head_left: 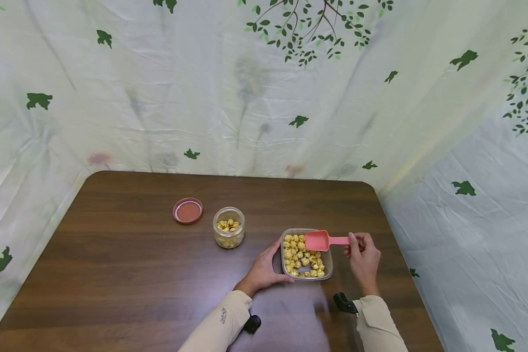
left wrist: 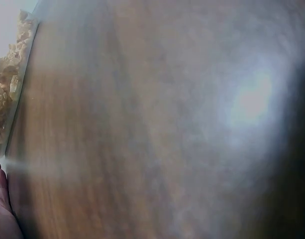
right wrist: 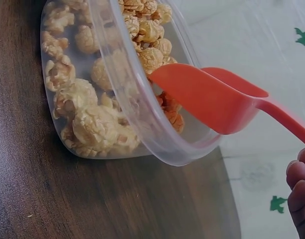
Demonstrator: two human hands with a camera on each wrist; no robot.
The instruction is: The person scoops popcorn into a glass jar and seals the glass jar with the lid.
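Note:
A clear plastic container (head_left: 329, 273) of popcorn (head_left: 291, 252) stands on the table. My left hand (head_left: 264, 270) holds it from the left, thumb at its front corner and fingers along its far left side; only a bit of that hand shows at the left wrist view's edge. My right hand (head_left: 364, 256) pinches the handle of a pink-red scoop (head_left: 318, 240). In the right wrist view the scoop (right wrist: 207, 97) is tilted, its lip over the popcorn inside the container's rim (right wrist: 184, 154). No popcorn shows in the visible part of its bowl.
Left of the container is an open glass jar (head_left: 229, 239) partly filled with popcorn. A red round lid (head_left: 187, 211) lies farther left on the brown wooden table (head_left: 127, 274). A pale leaf-patterned cloth (head_left: 202, 98) hangs behind and beside the table.

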